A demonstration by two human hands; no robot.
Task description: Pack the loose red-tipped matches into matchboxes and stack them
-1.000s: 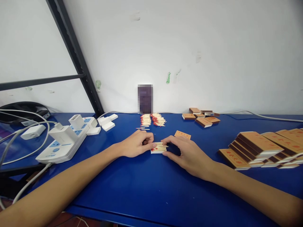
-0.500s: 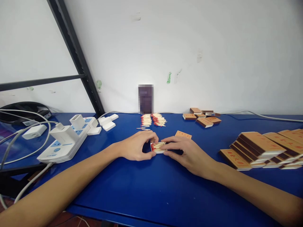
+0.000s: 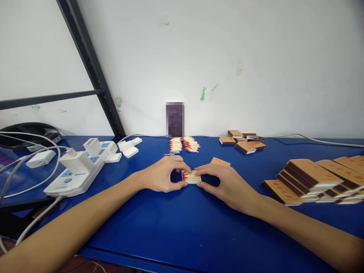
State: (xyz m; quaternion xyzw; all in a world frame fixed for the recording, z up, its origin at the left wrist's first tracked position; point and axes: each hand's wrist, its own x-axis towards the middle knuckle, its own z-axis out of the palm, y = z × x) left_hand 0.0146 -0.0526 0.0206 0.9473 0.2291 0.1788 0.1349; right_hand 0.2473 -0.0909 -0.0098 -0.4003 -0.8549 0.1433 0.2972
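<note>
A small white matchbox tray (image 3: pixel 191 177) filled with red-tipped matches lies on the blue table (image 3: pixel 176 223). My left hand (image 3: pixel 162 175) pinches its left end between thumb and fingers. My right hand (image 3: pixel 224 184) pinches its right end the same way. Just behind my right hand lies a flat orange matchbox sleeve (image 3: pixel 220 162). Farther back, loose matches (image 3: pixel 183 145) lie in two heaps near the wall.
Closed orange matchboxes (image 3: pixel 318 175) are stacked in rows at the right, and a few more boxes (image 3: pixel 244 140) lie at the back. A white power strip (image 3: pixel 75 168) with chargers and cables sits at the left. A black shelf frame (image 3: pixel 91 68) leans against the wall.
Both hands have closed in on the tray of matches. The matches that stuck out over its right end now lie squared inside it.
</note>
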